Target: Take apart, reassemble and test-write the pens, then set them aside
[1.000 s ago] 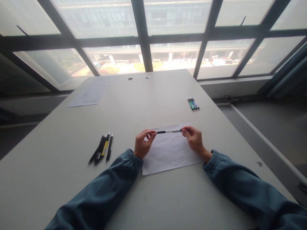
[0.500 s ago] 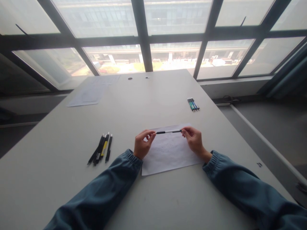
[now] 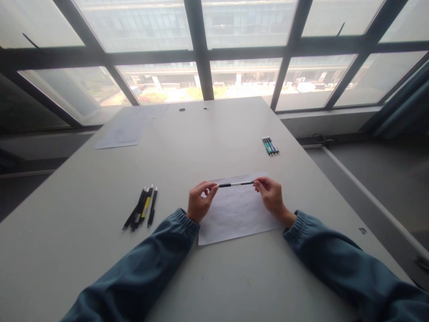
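Observation:
Stretched level between my two hands is a black and white pen (image 3: 236, 184). My left hand (image 3: 200, 200) pinches its tip end between thumb and fingers. At the other end, my right hand (image 3: 271, 197) pinches it the same way, hiding part of that end. Beneath the pen and hands lies a sheet of white paper (image 3: 231, 219), slightly turned on the table. Faint marks show on the sheet, too weak to read.
Several black pens (image 3: 139, 210), one with a yellow barrel, lie left of my left hand. Farther back on the right, several green and blue pens (image 3: 270, 146) lie side by side. More paper sheets (image 3: 120, 132) rest at the far left of the white table (image 3: 83, 201).

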A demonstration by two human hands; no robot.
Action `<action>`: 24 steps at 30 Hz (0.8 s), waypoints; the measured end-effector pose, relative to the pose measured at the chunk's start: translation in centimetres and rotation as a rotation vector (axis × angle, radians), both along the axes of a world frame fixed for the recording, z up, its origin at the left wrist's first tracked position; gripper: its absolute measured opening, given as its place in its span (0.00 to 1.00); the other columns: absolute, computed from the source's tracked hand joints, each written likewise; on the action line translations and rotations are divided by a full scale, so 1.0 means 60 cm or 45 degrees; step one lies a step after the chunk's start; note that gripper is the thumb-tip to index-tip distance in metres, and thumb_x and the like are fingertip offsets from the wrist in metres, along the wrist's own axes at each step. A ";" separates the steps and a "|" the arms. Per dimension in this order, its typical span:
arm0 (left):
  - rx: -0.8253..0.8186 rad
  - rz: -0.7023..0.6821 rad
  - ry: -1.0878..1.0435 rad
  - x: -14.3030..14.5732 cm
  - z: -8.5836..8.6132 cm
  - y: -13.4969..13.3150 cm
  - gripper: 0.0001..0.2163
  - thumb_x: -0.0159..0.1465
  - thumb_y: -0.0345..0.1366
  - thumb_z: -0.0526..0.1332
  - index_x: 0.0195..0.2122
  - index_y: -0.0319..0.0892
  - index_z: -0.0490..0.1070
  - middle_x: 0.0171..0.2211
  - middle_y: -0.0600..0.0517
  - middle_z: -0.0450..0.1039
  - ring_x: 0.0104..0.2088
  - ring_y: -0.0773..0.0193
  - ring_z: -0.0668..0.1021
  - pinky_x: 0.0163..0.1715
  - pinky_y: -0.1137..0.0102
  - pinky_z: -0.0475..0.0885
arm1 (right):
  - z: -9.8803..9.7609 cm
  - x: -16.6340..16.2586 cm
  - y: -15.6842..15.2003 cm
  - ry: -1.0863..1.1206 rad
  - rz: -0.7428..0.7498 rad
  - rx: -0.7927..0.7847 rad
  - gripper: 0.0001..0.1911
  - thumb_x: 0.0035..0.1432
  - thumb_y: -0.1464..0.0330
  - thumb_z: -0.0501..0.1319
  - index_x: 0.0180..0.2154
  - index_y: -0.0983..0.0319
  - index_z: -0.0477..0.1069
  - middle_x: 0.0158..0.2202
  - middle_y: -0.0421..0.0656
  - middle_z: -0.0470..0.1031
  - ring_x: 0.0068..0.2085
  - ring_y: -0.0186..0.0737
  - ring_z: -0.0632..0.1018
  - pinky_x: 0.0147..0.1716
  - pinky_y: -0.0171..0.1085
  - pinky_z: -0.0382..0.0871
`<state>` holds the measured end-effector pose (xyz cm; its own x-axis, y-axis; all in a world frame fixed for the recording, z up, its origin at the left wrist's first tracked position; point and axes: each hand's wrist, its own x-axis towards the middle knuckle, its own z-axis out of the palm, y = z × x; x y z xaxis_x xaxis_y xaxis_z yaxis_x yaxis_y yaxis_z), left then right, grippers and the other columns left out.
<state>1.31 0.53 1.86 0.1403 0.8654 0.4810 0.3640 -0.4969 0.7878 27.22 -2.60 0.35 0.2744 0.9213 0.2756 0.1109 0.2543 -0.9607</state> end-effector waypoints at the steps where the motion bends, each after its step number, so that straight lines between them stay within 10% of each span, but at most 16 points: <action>1: -0.004 0.000 0.002 0.000 -0.001 0.000 0.09 0.66 0.41 0.64 0.36 0.42 0.79 0.33 0.49 0.79 0.31 0.65 0.77 0.30 0.71 0.71 | 0.000 0.000 0.000 -0.003 0.001 0.002 0.12 0.58 0.58 0.67 0.34 0.61 0.77 0.27 0.42 0.78 0.27 0.36 0.76 0.29 0.36 0.73; 24: -0.036 -0.013 -0.018 -0.002 -0.003 0.000 0.09 0.66 0.40 0.64 0.34 0.42 0.79 0.32 0.50 0.79 0.31 0.65 0.77 0.30 0.71 0.70 | 0.002 0.000 -0.001 -0.050 -0.001 0.003 0.13 0.59 0.57 0.66 0.33 0.61 0.76 0.27 0.42 0.77 0.27 0.37 0.76 0.28 0.36 0.73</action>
